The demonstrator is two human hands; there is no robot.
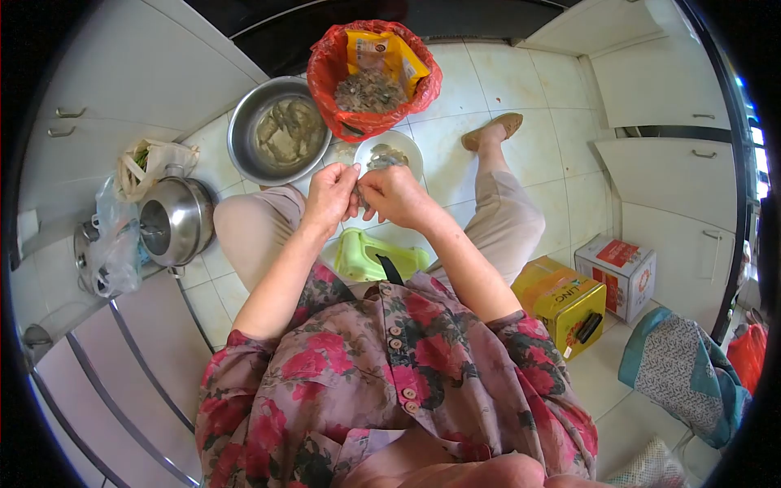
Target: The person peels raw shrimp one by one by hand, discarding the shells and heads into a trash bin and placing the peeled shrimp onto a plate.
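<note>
Left hand (pixel 328 195) and right hand (pixel 394 195) close together, fingertips meeting over the near edge of the white bowl (pixel 415 153). Both half closed: fingers of each curled, thumbs pressing in. A small greyish piece (pixel 358 198) sits pinched between them, mostly hidden by the fingers; which hand bears most of it, cannot tell. In the bowl, beyond the hands, grey, translucent-looking pieces (pixel 386 155). To the far left of the bowl, a round metal basin (pixel 244 134) on the tiled floor (pixel 455 81), grey-brown soft pieces (pixel 289 130) lying in it. Far side, just beyond the bowl, a container lined with a red plastic bag (pixel 320 81), mouth open: grey scraps (pixel 370 91) heaped inside, yellow packet (pixel 382 55) leaning at the far wall. Near side of the hands, between the legs, a light green plastic item (pixel 353 254). Left of the left knee, a shiny lidded pot (pixel 172 221); beside it a pale bag (pixel 130 179) with green stalks at its opening. To the near right, a yellow tin (pixel 561 302) with a black handle, beside a white and red carton (pixel 617 276).
</note>
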